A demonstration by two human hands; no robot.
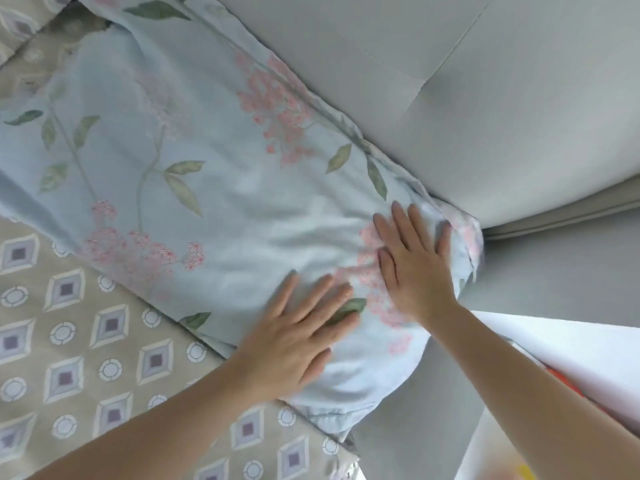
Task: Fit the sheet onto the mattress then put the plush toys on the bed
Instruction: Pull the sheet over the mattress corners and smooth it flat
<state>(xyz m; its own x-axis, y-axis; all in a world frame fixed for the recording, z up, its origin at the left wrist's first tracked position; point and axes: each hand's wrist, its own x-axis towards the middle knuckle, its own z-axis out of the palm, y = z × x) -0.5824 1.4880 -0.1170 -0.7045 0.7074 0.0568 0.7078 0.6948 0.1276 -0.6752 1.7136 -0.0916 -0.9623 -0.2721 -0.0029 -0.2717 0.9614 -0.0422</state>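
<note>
The left hand [294, 334] and right hand [412, 268] lie flat, fingers straight, on the blue flower pillow [194, 188], likely to pat it smooth beside the grey headboard [450, 81]. The patterned sheet [86, 358] lies spread out under it.

Bedroom: pillow [214, 174], padded headboard [450, 98]

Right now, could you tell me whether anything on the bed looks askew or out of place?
The pillow has a bunched, creased corner against the headboard, just past the right hand. The left hand also presses flat on it. Nothing looks torn or spilled.
</note>
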